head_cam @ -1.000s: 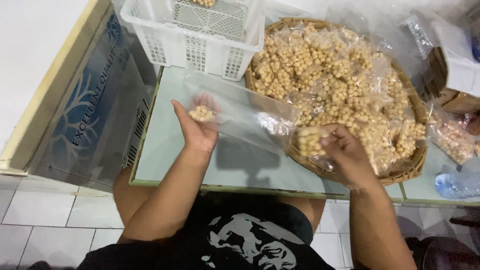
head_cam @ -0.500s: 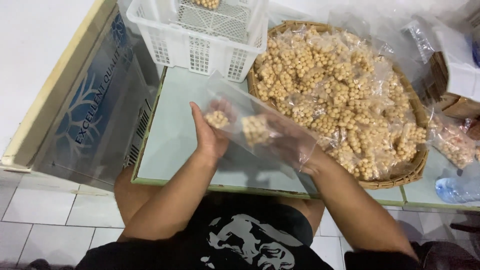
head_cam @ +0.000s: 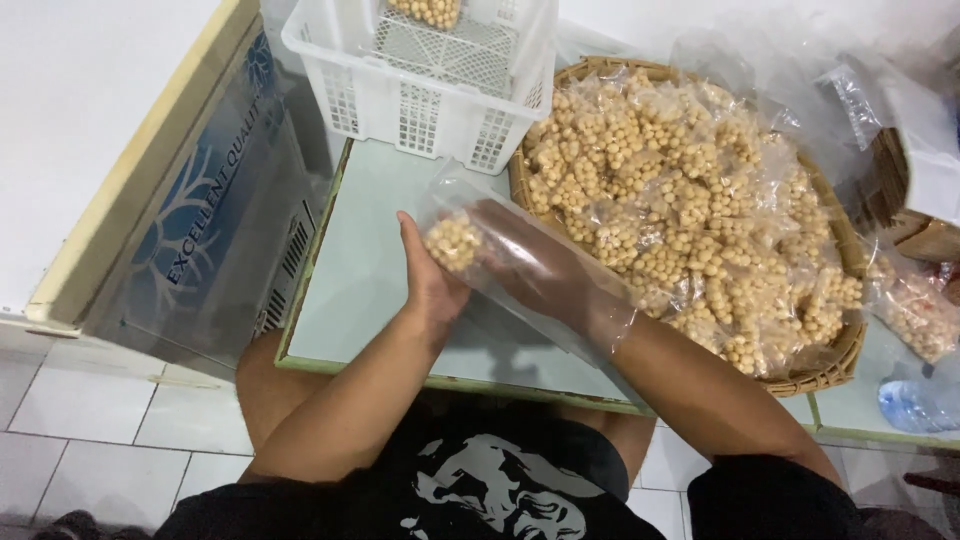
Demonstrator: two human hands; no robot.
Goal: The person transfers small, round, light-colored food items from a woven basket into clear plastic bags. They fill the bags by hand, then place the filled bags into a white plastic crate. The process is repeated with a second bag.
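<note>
A large clear plastic bag [head_cam: 530, 265] lies slanted above the pale green tabletop [head_cam: 360, 260], just in front of the round woven basket [head_cam: 835, 365] heaped with small sealed packets of pale round snacks [head_cam: 680, 190]. The bag is glossy, creased and see-through, and holds one small cluster of snack packets [head_cam: 452, 242] at its closed end. The left hand [head_cam: 430, 285] cups that end from outside, fingers curled around it. The right hand [head_cam: 545, 270] is thrust inside the bag through its mouth; whether its fingers are spread or closed cannot be told through the film. A white slatted plastic crate [head_cam: 420, 95] stands behind on the table.
</note>
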